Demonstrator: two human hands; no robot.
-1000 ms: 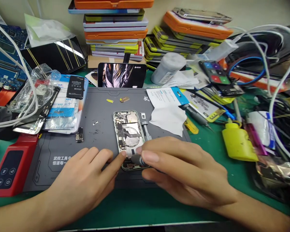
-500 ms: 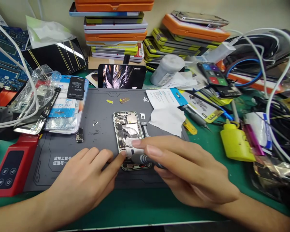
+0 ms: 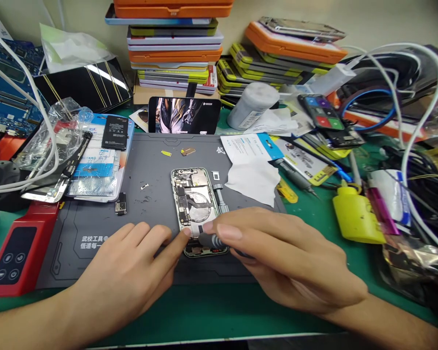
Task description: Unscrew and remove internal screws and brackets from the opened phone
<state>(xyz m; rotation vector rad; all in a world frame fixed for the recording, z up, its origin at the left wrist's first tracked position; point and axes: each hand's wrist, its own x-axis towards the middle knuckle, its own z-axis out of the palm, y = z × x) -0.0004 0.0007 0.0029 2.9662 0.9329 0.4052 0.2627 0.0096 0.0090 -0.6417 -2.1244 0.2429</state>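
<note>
An opened smartphone (image 3: 200, 209) lies on the grey work mat (image 3: 149, 170), its inner boards, coil and white housing exposed. My left hand (image 3: 135, 267) is at its lower left, the index fingertip pressed on the frame and the other fingers curled; the thumb is hidden. My right hand (image 3: 284, 257) is closed around a dark grey screwdriver (image 3: 213, 240) with a ringed grip, held low over the phone's bottom end. The tool's tip is too small to make out. Beside the phone's right edge lies a grey tool (image 3: 221, 198), partly covered by my right hand.
A SIM tray (image 3: 215, 175) and a small camera-like part (image 3: 120, 204) lie on the mat. A propped phone (image 3: 184, 115) plays video behind. A red device (image 3: 20, 253) stands left; a yellow bottle (image 3: 357, 214) and white cables (image 3: 423, 126) are right. Stacked cases (image 3: 175, 48) line the back.
My right hand's fingers lifted forward off the screwdriver, then came back down around its grip, a turning motion. My left hand and the phone have stayed in place.
</note>
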